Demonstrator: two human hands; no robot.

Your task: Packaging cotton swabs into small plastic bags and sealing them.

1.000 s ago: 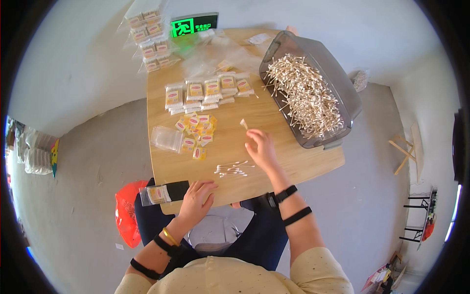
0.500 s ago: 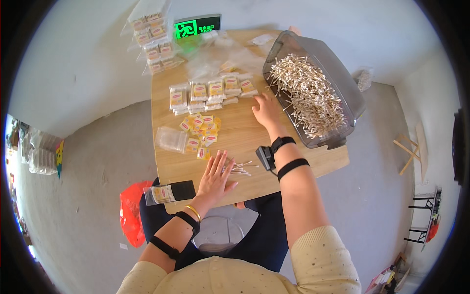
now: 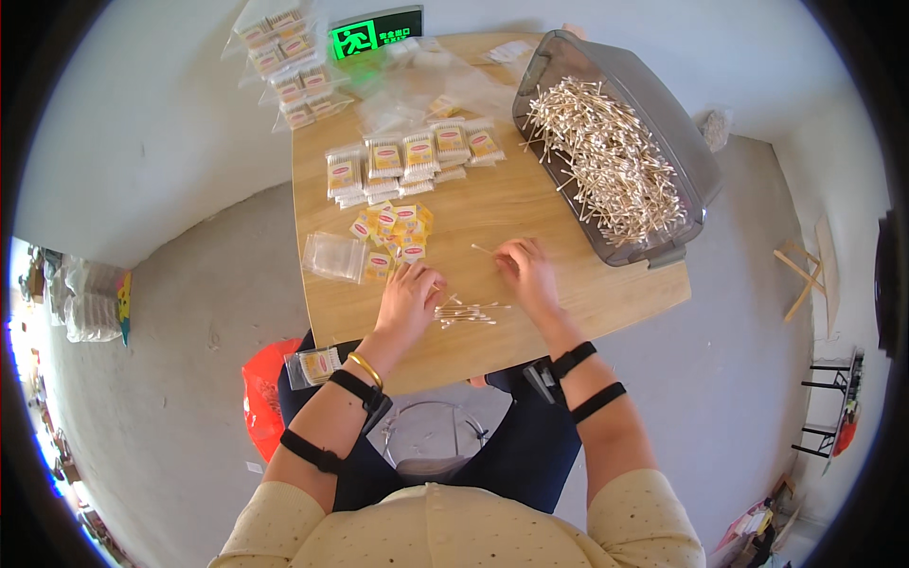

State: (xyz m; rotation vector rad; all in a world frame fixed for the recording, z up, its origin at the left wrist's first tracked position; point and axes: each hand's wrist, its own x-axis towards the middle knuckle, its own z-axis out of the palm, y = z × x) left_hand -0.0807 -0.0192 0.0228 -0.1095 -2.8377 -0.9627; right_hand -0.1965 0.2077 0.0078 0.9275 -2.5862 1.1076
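The right grip (image 3: 525,275) pinches one cotton swab (image 3: 481,248) over the table (image 3: 606,293), where a slack pinch could drop it near the overlapping loose swabs (image 3: 464,313), uncountable; the left grip's (image 3: 409,305) contents cannot be told; one grey bin (image 3: 663,114) and five upper-layer packs (image 3: 418,151) lie beyond.

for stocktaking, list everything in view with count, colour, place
Wooden table: one, tan, centre
Rectangular plastic bin: one, grey, table's right
Thin cotton swabs: many, white, bin and table
Small paper cards: many, yellow, table's left
Flat swab packets: several, white-yellow, mostly beyond cards
Empty plastic bags: uncounted, clear, beside cards
Rectangular lit sign: one, green, far edge
Plastic sack: one, red, floor left
Left hand: one, bare, beside swabs
Right hand: one, bare, holding swab
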